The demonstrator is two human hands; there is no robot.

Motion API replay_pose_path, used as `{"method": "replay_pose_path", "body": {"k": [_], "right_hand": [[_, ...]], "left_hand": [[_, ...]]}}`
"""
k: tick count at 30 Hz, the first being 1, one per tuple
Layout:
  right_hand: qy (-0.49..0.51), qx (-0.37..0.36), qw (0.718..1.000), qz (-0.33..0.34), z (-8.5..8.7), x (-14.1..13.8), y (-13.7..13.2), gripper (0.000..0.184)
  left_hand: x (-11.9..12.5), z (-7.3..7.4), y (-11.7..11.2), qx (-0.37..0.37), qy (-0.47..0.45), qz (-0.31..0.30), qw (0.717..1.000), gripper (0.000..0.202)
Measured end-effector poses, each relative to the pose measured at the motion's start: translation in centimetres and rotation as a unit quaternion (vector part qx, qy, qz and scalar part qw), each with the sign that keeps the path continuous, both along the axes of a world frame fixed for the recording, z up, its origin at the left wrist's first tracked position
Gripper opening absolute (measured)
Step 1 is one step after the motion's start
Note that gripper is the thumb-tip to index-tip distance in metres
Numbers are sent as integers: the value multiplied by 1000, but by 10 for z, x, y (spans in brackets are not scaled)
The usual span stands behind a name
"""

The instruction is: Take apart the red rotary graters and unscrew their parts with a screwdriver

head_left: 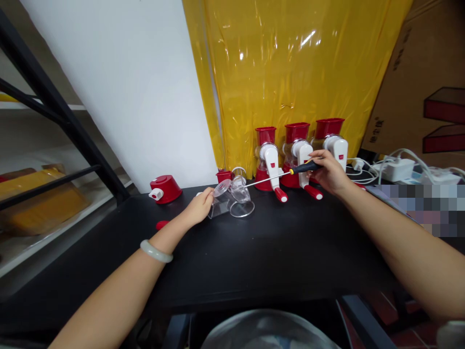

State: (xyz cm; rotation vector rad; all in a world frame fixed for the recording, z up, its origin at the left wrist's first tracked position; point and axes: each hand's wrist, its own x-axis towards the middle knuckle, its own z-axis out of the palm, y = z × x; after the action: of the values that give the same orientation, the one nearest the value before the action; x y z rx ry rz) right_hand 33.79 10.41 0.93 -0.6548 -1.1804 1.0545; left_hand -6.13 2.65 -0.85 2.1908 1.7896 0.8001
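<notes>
My left hand (202,206) is closed on a clear plastic grater housing (222,206), which it holds over the black table with its round opening facing me. In my right hand (329,172) is a screwdriver (307,167) with a black and yellow handle. Its long metal shaft points left and its tip reaches the clear housing; the exact contact is too small to make out. Behind the housing are a metal grater drum (239,173) and a small red part (223,176). A red base with a white knob (166,189) sits left of my left hand.
Three assembled red and white rotary graters (267,157) stand along the back by yellow wrapping (290,72). White chargers and cables (397,169) lie at the right. A shelf rack (54,111) is on the left. Below the table's front edge is a plastic-lined bin (269,332).
</notes>
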Motion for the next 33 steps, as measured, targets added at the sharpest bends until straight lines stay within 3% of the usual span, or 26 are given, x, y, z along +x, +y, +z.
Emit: {"method": "replay_pose_path", "body": {"k": [2,7,11,15,20,23,26,29,33], "right_hand": [[-12,5,1000,-14,-1,1,2,20],[-92,19,993,-66,-5,3,7,43],[-111,21,991,-75,-4,2,6,30],[-59,-14,997,-52,2,-1,1,15],[1,-3,1000,13,7,-3,-7,19],[6,21,1000,-8,5,-1,-4,18],[-56,31,997,-52,1,1,2,31],[-110,41,991,-71,-2,1,4,30],[-69,13,995,-74,0,-2,0,25]], "left_hand": [[0,0,0,1,0,-2,1000,37],[1,1,-1,3,7,2,1000,37],[-1,0,0,5,6,-2,1000,37],[0,0,0,3,8,3,1000,37],[1,1,-1,5,6,3,1000,37],[1,1,-1,1,6,7,1000,37],[-1,-1,0,0,-3,-2,1000,37],[-3,-3,2,6,-10,-9,1000,38],[-3,-3,2,4,-8,-6,1000,40]]}}
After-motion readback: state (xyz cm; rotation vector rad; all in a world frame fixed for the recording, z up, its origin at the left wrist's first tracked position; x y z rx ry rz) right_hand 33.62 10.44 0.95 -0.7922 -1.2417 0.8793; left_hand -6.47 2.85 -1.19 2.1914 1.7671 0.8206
